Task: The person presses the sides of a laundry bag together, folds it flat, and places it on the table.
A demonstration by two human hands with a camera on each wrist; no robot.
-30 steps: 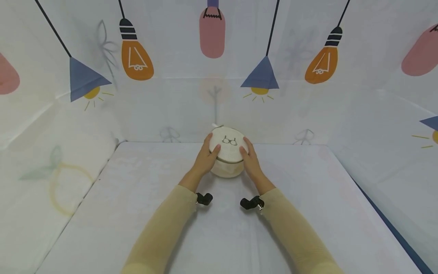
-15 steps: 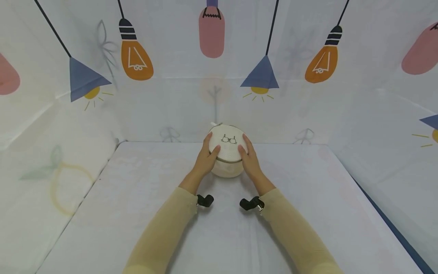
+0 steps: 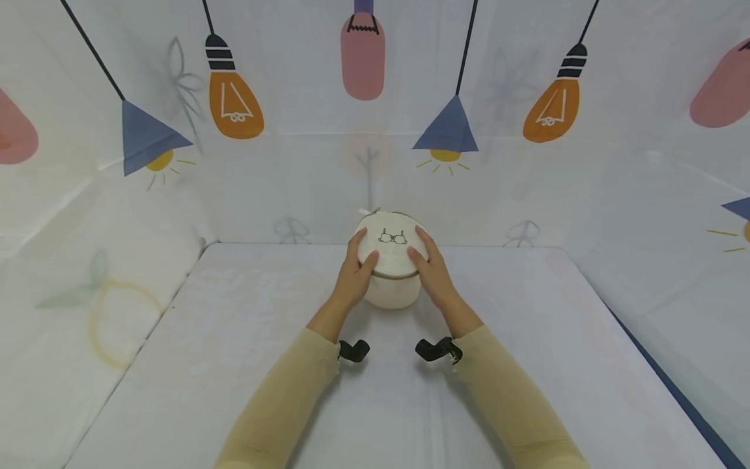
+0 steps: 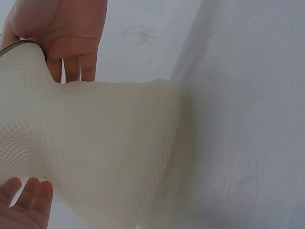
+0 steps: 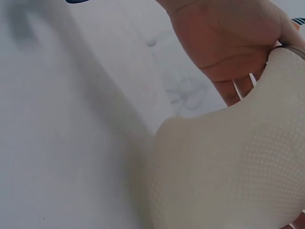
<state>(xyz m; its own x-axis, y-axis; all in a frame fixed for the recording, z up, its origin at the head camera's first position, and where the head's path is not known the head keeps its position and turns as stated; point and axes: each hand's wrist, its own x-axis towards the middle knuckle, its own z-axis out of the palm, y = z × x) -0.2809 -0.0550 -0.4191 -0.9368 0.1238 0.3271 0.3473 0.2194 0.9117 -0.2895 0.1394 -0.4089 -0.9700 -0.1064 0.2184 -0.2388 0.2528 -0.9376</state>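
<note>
A round cream mesh laundry bag with a zip round its lid and a line drawing of glasses on top stands at the back middle in the head view. My left hand grips its left side, thumb over the lid's edge. On the opposite side my right hand holds the rim the same way. Both wrist views show the mesh wall bulging below the hands, its base close over the white surface. The fingers behind the bag are partly hidden.
The white-covered table stretches out around the bag. Behind it rises a white cloth backdrop printed with lamps and bulbs. A black wrist mount sits inside the left cuff, another mount inside the right.
The lid has tipped up slightly, and the bag's lower edge has come a little nearer. My right wrist has shifted slightly outward. Both hands keep their hold.
</note>
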